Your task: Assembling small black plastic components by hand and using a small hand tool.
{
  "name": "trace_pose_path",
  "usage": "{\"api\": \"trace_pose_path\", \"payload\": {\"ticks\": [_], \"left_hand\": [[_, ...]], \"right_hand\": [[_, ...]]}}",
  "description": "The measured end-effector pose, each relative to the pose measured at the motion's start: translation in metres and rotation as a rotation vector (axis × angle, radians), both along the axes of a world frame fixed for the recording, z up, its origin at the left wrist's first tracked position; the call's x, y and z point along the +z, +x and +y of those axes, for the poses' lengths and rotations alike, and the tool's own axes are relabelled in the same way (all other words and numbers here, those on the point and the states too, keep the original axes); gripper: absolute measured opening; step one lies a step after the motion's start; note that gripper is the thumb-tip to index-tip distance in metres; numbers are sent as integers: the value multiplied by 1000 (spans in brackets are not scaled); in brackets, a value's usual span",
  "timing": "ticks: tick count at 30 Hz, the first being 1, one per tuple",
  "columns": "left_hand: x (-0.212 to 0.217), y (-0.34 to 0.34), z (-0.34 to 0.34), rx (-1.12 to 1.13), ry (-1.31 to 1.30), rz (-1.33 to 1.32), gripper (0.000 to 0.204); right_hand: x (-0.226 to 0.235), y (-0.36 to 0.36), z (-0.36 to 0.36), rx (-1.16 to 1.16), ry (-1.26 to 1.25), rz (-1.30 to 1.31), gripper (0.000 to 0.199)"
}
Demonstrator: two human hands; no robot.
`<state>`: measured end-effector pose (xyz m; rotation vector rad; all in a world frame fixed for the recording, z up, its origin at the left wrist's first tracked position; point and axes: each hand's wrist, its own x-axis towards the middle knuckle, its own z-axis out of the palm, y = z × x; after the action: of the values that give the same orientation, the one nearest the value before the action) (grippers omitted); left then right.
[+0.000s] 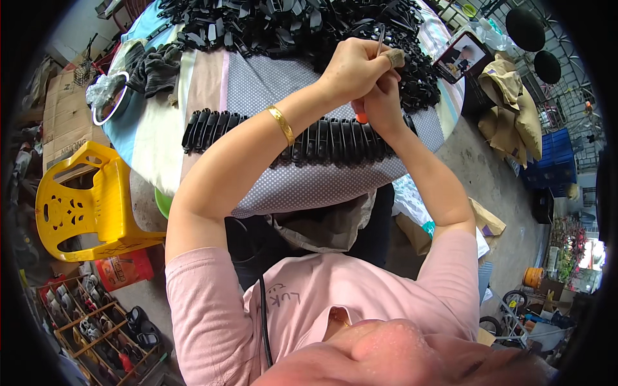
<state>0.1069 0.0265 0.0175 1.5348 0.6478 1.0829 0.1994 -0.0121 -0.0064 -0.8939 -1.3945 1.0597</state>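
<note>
Up near the top centre of the frame, both hands are meeting over a round table (309, 186) covered in a dotted grey cloth. The left hand (351, 67) is curling shut, its fingers folded tight around a thin dark rod-like piece (380, 40) that is sticking up past the knuckles; a wrapped or taped fingertip is showing at its right edge. A gold bangle (281, 124) is sitting on that forearm, lower and to the left. The right hand (381, 103) is pressing in just beneath the left, also closed into a grip, and an orange tool handle (361, 117) is peeking out at its lower left; how the fingers are lying around it cannot be told, since the back of the hand is hiding them. The two hands are touching each other.

Just below the hands, a neat row of black plastic parts (322, 138) is lying side by side across the middle of the cloth. Above the hands, a loose heap of black parts (283, 26) is filling the upper part of the table. A phone (461, 56) is leaning at the table's upper right edge, and a yellow plastic chair (90, 199) is standing at the left of the frame.
</note>
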Motion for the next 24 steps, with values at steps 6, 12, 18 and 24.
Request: {"api": "trace_pose_path", "payload": {"ticks": [6,12,18,24], "left_hand": [[-9,-3,-7,14,-12,-60,21],[-2,0,-5,43,10,122,19],[-9,-19,-8,49,8,7,22],[-12,-16,-3,58,-45,21,23]], "right_hand": [[-23,-7,-3,-71,71,70,12],[-13,-5,-8,-81,-28,3,11],[-11,-29,-4,-38,27,117,18],[-16,-33,-3,-115,76,137,18]]}}
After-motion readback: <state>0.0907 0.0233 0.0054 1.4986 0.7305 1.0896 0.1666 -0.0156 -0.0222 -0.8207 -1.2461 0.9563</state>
